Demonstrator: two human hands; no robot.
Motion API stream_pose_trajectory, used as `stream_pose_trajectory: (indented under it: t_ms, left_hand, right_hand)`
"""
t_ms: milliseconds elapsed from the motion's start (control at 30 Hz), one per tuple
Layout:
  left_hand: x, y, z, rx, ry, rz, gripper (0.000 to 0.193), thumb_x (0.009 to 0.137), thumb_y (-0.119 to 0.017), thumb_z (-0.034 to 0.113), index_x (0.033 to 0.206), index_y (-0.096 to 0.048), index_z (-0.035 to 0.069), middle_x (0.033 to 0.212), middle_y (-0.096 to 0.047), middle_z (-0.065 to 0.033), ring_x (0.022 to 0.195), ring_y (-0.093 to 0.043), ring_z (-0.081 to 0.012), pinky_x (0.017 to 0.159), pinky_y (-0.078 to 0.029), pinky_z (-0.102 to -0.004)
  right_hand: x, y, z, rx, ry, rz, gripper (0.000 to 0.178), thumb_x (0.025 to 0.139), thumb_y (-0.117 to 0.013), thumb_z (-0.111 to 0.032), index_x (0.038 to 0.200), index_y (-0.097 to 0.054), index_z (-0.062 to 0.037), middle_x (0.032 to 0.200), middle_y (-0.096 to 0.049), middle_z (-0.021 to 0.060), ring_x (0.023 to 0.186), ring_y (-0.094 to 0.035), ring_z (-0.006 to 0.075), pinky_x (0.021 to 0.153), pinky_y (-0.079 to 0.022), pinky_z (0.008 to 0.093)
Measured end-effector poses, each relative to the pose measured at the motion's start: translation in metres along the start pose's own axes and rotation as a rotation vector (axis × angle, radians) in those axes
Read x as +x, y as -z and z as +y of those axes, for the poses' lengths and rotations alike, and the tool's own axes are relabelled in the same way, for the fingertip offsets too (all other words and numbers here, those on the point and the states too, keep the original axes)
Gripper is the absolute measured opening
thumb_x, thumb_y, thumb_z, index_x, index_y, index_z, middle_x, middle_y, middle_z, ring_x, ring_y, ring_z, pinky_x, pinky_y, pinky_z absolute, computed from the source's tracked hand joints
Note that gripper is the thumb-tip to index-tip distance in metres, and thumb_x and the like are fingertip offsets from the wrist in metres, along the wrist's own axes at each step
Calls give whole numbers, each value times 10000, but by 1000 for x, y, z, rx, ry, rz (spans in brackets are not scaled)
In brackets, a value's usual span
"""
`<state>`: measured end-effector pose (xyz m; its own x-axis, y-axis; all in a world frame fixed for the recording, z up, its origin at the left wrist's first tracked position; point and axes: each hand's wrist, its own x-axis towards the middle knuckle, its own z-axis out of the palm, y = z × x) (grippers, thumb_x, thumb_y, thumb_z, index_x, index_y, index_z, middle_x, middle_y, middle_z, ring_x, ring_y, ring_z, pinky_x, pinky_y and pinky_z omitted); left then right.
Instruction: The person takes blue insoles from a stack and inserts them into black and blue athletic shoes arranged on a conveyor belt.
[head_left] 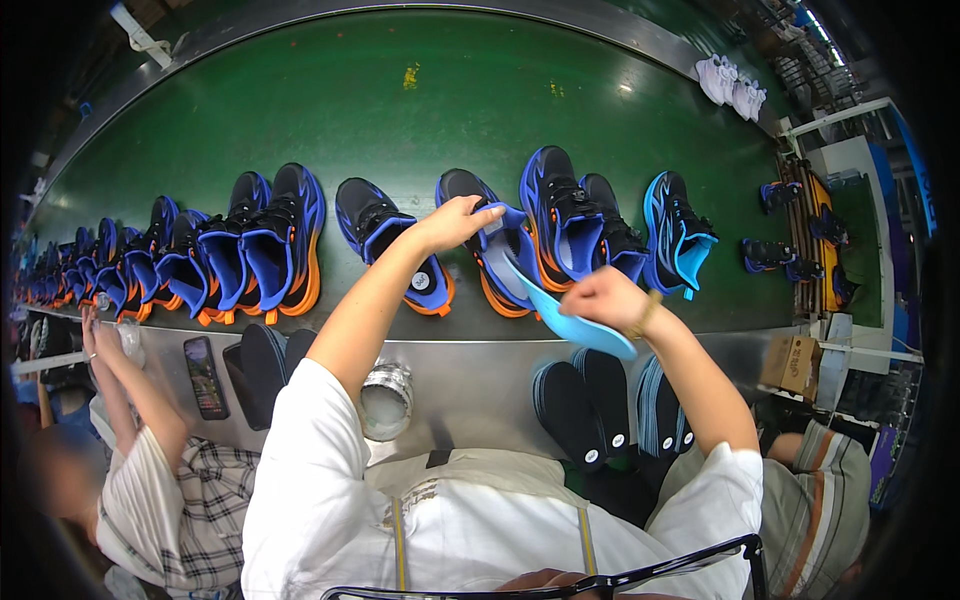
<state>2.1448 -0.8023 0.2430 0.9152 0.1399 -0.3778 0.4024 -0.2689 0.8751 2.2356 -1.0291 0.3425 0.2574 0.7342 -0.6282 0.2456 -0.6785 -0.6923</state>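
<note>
A black and blue sneaker with an orange sole [487, 268] stands on the green belt, its opening toward me. My left hand [455, 222] pinches its tongue and holds it up. A light blue insole [590, 334] is gripped near its middle by my right hand [605, 298], slightly blurred. The insole's front end reaches into the shoe's opening, while its heel end sticks out toward me over the metal ledge. To the left is another sneaker [365, 215] with an insole showing inside. Two more blue-black sneakers [560, 205] stand close on the right.
Sneakers in a row [240, 245] run left along the green belt [420, 110]. A light blue sneaker [678, 230] stands at right. On the metal ledge [470, 375] are stacked dark insoles [585, 405], a clear jar [386, 400] and a phone [206, 378]. A co-worker [150, 450] sits at left.
</note>
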Motion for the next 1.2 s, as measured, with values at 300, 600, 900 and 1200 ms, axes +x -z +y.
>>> stream_pose_trajectory:
  t_ms: [300,600,900,1200]
  left_hand:
    - [1,1,-7,-36,-8,-15,437,821,-507,405,913,-554,-19,752,-546,-29,721,-464,-101,662,-396,-253]
    - [-8,-29,-18,-209,-39,446,462,734,-609,398,805,-514,-48,654,-523,-90,613,-486,-136,556,-406,-269]
    - [-15,-26,-7,-271,45,348,426,777,-579,390,616,-466,12,538,-371,30,536,-335,-51,450,-296,-241]
    - [-10,-31,-18,-208,65,257,360,855,-473,318,919,-537,-31,775,-539,-30,732,-455,-85,675,-388,-231]
  right_hand:
    - [103,-75,16,-779,225,370,114,717,-496,-77,708,-578,1,820,-522,212,756,-550,342,718,-446,418]
    - [60,-69,-16,-903,-164,157,307,710,-584,-253,897,-597,-9,988,-506,211,909,-501,347,782,-431,391]
    - [84,-76,14,-976,209,264,195,753,-458,-100,798,-601,25,878,-529,177,828,-546,289,690,-475,352]
    - [135,-80,33,-1053,103,197,218,790,-398,-143,862,-556,-12,896,-555,146,812,-544,278,741,-441,329]
